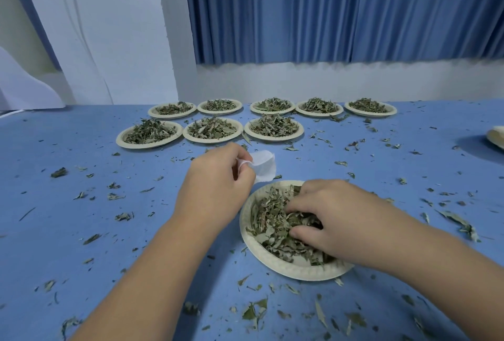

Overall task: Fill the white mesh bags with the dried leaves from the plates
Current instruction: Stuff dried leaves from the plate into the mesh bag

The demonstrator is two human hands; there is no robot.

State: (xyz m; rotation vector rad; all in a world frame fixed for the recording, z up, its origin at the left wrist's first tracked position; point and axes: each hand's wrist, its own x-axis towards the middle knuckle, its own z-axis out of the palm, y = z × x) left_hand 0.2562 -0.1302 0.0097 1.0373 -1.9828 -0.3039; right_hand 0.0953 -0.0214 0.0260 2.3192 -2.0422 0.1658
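Matt, pale paper for the near plate (pixel 297 272), rim faintly embossed. Fine white mesh cloth in the bag (pixel 264 166). Dry, crinkled, dull green leaves (pixel 272 226). Smooth matt blue on the desk (pixel 68 259). Pleated blue cloth curtain (pixel 327 13) far behind.

Soft, even, cool-toned light lies flat over the blue table (pixel 81 231). The half-seen plate (pixel 497 136) at the right edge throws a soft shadow leftward, so the light perhaps comes from the right. The wide lens bows the table's far edge, and the curtain (pixel 327 13) hem looks smeared
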